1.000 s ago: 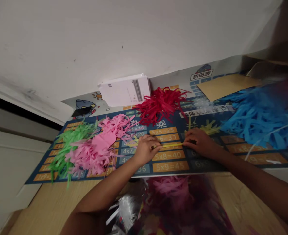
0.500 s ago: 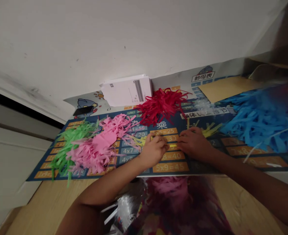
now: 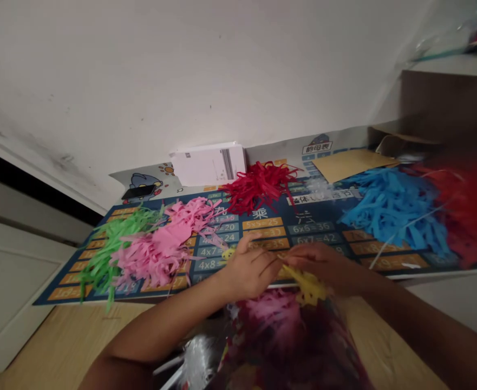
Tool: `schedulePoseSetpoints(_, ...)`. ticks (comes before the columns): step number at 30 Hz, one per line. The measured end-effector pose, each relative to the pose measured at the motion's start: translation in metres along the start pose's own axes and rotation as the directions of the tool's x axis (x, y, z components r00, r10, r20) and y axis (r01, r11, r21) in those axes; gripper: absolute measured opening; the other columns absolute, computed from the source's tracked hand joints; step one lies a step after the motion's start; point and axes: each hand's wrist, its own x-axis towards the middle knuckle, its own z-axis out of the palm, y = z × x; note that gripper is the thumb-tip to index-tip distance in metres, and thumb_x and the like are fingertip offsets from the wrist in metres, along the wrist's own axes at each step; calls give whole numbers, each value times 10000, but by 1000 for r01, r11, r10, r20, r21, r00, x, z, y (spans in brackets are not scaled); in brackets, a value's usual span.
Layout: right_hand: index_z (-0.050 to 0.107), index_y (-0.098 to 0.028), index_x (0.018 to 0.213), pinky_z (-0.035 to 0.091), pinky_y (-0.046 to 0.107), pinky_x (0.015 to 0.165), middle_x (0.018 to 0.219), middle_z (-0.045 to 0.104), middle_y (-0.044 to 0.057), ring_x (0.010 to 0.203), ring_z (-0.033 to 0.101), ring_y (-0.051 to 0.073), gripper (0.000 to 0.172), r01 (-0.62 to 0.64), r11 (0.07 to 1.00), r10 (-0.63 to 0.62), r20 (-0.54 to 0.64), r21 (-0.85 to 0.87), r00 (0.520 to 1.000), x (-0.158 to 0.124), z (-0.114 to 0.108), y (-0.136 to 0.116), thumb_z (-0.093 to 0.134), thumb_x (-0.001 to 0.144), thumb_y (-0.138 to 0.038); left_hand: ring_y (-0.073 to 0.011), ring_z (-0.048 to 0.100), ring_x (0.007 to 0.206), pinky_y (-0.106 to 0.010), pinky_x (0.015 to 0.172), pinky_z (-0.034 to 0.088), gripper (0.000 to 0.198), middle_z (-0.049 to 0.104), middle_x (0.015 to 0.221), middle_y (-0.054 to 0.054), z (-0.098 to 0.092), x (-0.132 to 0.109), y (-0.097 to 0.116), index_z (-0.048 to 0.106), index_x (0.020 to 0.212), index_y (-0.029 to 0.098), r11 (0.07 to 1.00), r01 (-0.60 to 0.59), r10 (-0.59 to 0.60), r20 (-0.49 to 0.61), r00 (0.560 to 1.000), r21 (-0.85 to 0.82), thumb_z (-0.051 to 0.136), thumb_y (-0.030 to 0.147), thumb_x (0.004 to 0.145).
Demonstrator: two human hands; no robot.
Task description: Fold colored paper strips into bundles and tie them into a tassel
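Note:
My left hand (image 3: pixel 249 270) and my right hand (image 3: pixel 321 265) meet near the front edge of a blue multiplication-table mat (image 3: pixel 287 230). Between them hangs a small bunch of yellow paper strips (image 3: pixel 306 283), and both hands pinch it, just above a clear plastic bag (image 3: pixel 279 341) holding mixed coloured shreds in front of me. Another bit of yellow strip (image 3: pixel 227 253) shows beside the left hand's knuckles. The fingers of both hands are closed on the strips.
Shredded paper lies in piles on the mat: green (image 3: pixel 114 244), pink (image 3: pixel 163 244), dark red (image 3: pixel 258 184), blue (image 3: pixel 392 208), and a blurred red mass (image 3: pixel 471 211) at the right. A white stack of paper (image 3: pixel 208 162), a black phone (image 3: pixel 136 191) and a brown envelope (image 3: pixel 350 162) lie by the wall.
The hands drew together along a yellow strip flat on the mat, gathered the yellow strips and lifted them toward me, over the bag. The view tilted, showing more at the right.

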Motion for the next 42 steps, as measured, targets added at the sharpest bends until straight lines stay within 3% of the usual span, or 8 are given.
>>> schedulePoseSetpoints(3,686,-168,721,319,229,501,623,587,-20,514,443,91,423,-279,829,203,206,485,957,-3,8,-3,750,731,-586,-150,684,743,-455,1115,351,114,768,890,-53,-14,8,9,648,1021,119,998,2,-5,-55,998,-65,565,113,942)
schedulePoseSetpoints(7,647,-168,646,306,204,473,539,514,-52,470,390,62,457,-272,641,296,95,718,950,-6,34,1,878,560,-553,-145,723,818,-404,1093,418,139,783,931,-42,-13,6,23,632,1085,166,950,218,-244,-96,965,-225,598,186,952)
schedulePoseSetpoints(17,642,-200,720,293,179,405,528,526,-70,396,394,47,402,23,465,344,-205,885,916,-13,71,-5,938,523,-388,-167,668,763,-301,714,545,96,728,787,-53,-1,-1,62,743,869,190,654,552,-697,-129,705,-517,656,209,906)
schedulePoseSetpoints(26,610,-204,655,342,175,421,678,539,-59,475,449,50,291,163,499,251,-322,851,913,-12,76,-2,884,600,-284,-168,679,799,-334,837,541,134,739,834,-38,7,1,57,748,952,215,620,488,-673,-96,734,-615,671,138,873)
schedulePoseSetpoints(29,653,-216,718,406,213,479,721,587,-35,521,490,82,223,137,747,184,-400,651,898,0,43,16,825,666,-347,-170,676,834,-297,788,528,98,732,864,-48,8,2,54,735,889,208,459,552,-762,10,647,-696,641,195,911)
schedulePoseSetpoints(32,702,-224,906,475,263,605,786,681,10,640,597,147,194,-206,975,209,-619,76,757,20,-34,50,670,804,-385,-158,657,741,-271,696,508,217,709,795,-44,7,-1,53,650,872,187,13,571,-833,307,460,-821,572,364,970)
schedulePoseSetpoints(36,726,-187,803,457,309,734,886,745,85,845,663,235,109,-582,737,190,-720,-344,667,42,-133,93,627,794,-232,-76,443,470,-197,493,374,370,525,580,63,14,-8,56,522,863,193,-422,448,-720,592,362,-788,602,549,921)
schedulePoseSetpoints(42,744,-166,754,406,287,691,825,753,109,814,657,223,137,-647,577,253,-644,-498,722,58,-155,115,618,805,-186,-54,305,499,-177,465,264,447,400,609,84,28,-11,55,489,812,186,-440,503,-695,636,335,-744,622,608,881)
